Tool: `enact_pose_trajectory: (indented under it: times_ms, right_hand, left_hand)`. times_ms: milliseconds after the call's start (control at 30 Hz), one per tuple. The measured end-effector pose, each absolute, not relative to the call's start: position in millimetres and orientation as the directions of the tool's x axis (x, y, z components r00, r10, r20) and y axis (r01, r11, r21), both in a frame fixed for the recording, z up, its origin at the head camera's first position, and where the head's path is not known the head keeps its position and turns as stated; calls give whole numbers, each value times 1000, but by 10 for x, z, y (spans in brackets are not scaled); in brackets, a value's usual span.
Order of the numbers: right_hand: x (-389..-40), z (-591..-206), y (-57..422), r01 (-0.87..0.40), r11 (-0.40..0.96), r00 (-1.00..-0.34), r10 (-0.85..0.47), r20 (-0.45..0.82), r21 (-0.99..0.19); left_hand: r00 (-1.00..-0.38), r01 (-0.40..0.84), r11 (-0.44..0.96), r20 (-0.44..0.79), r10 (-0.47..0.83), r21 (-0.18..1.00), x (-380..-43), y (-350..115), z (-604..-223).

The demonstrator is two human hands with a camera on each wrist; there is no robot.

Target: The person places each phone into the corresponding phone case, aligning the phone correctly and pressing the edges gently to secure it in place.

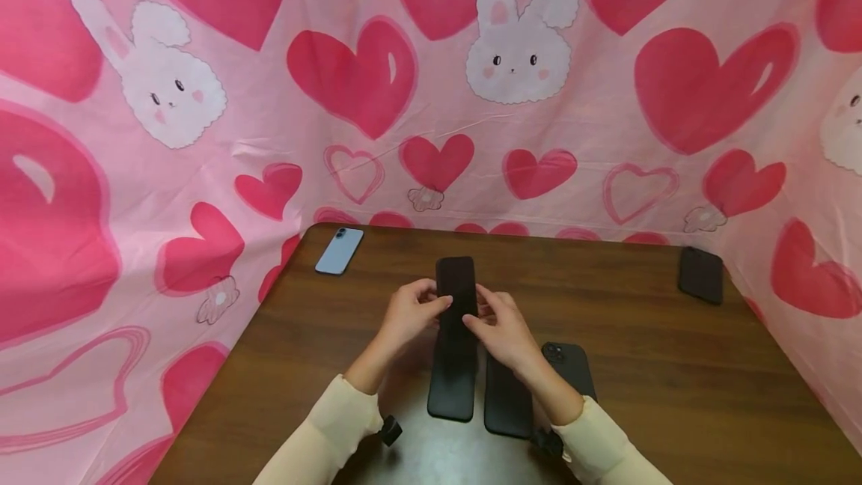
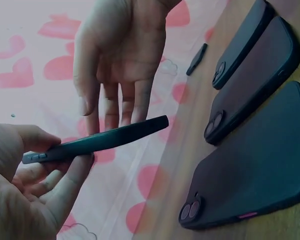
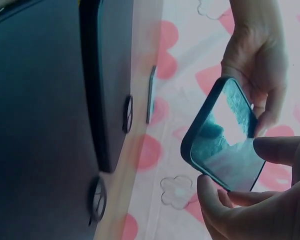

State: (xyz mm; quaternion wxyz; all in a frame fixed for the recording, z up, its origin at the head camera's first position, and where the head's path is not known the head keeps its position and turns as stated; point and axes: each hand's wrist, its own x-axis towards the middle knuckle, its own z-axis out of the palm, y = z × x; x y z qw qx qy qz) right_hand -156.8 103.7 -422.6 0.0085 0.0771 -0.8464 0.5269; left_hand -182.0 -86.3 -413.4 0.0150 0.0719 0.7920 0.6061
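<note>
Both hands hold a dark phone [image 1: 456,283] with a thick black rim, raised over the table. In the head view my left hand [image 1: 411,313] grips its left edge, thumb on the near face. My right hand [image 1: 505,329] pinches the right edge the same way. Seen edge-on in the left wrist view, the phone [image 2: 105,140] has side buttons near the left thumb. A glossy, reflecting face of the phone [image 3: 227,135] shows in the right wrist view. Below the hands lies a black phone [image 1: 451,391], with another black phone [image 1: 508,403] beside it.
A third black phone [image 1: 569,365] with a camera bump lies partly behind the right forearm. A light blue phone [image 1: 340,251] is at the table's far left corner, a dark phone [image 1: 700,275] at the far right. Pink heart-printed cloth [image 1: 444,118] borders the wooden table [image 1: 626,305].
</note>
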Motion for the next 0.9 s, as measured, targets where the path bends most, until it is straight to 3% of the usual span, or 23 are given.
enact_pose_trajectory:
  times_ms: [900]
  right_hand:
    - [-1521,-4271,542,-151,460,-978,-197,65,-875]
  left_hand:
    - [-989,16,184,-12,147,983,-1683,-1169,-4165]
